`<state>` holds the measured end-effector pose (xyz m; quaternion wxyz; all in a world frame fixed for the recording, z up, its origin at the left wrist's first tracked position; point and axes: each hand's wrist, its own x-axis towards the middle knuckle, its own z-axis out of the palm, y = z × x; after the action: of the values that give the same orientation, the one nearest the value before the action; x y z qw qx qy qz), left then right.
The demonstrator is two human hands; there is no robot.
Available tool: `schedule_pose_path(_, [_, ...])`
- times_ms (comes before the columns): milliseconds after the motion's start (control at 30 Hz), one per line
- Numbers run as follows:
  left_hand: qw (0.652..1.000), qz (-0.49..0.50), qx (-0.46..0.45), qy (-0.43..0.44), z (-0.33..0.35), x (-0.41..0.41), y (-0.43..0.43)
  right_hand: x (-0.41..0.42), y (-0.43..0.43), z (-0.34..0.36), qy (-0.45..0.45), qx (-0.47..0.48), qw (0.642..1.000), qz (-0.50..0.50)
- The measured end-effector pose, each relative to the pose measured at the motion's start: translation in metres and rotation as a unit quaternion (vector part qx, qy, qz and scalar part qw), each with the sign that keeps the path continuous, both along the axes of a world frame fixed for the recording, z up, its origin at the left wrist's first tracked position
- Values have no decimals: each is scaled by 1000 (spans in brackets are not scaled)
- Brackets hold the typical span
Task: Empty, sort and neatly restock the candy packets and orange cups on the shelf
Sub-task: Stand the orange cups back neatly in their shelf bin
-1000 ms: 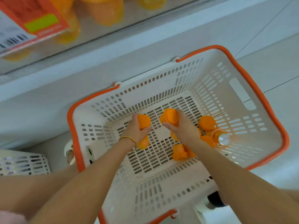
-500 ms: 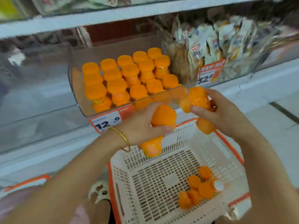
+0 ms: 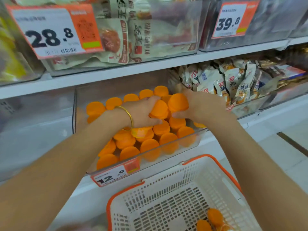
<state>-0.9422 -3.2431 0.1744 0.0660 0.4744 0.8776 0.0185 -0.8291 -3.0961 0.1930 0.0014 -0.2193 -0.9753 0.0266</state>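
- Judging by the well-filled clear bin (image 3: 75, 114) on the middle shelf (image 3: 275, 114), far along with the orange cups (image 3: 168, 138): most of them standing in rows, lids up.
- Holding cups over the back right part of that bin with both hands: left hand (image 3: 141, 114) curled round one cup, perhaps two stacked; right hand (image 3: 201, 105) wrapped round another; hands close together, their cups nearly touching.
- Not yet set down, so probably in the middle of placing.
- Left to do, as far as visible: bringing up the last cups lying in the basket (image 3: 166, 177) under the shelf, then perhaps straightening the front rows, which look a little uneven.
- Candy packets (image 3: 225, 82) standing upright in the next bin, just to the right; impossible to tell from this view whether sorted or not.
- Counted in the bin: five lids in the back row and about twenty in all, though not surely, because of blur and the arms covering some.
- Counted in the basket: about three cups in the near right corner, cut by the picture edge.
- Counted in the hands: at least one cup each.
- Packets beside the bin: around ten fronts, overlapping too much for an exact number.
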Motion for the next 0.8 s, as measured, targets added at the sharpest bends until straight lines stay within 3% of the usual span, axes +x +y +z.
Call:
schedule_pose_path(233, [995, -14, -68, 74, -24, -12, 23, -36, -9, 0, -109, 92, 990, -19])
schedule_pose_path(500, [984, 10, -102, 143, -39, -9, 29, -55, -3, -15, -229, 54, 971, -49])
schedule_pose_path(667, [984, 6, -67, 168, -43, -4, 23, -54, -2, -28, -214, 17, 975, -50])
schedule_pose_path(800, [991, 2, -40, 131, -42, -5, 14, -41, 4, -23, -103, -24, 991, -78])
